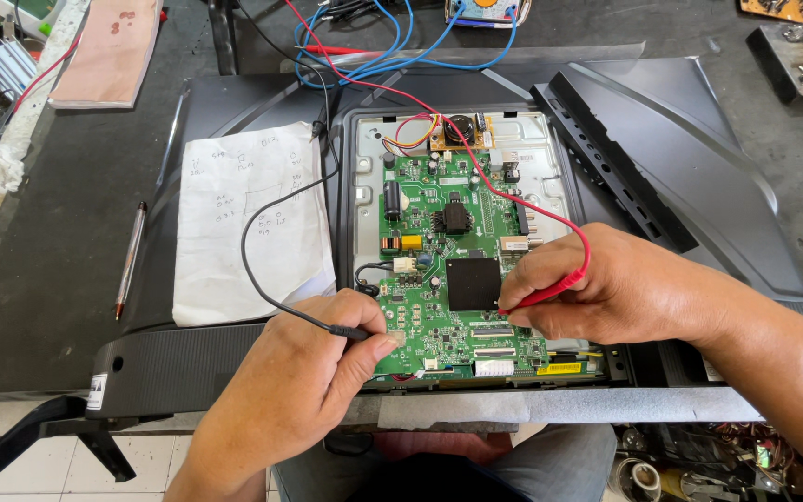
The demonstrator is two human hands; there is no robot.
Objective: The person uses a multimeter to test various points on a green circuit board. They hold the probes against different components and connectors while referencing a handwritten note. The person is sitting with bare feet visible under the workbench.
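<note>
- The left hand has a tight grip on a black probe, low on the left edge of the green board.
- The right hand pinches a red probe, its tip on the board by the black chip.
- The board sits in a black TV back on the bench.
- A paper with notes lies left of it, a pen further left.

both hands, the left hand and the right hand, are bare, without gloves, rings or sleeves; grey trousers cover the lap.
</note>
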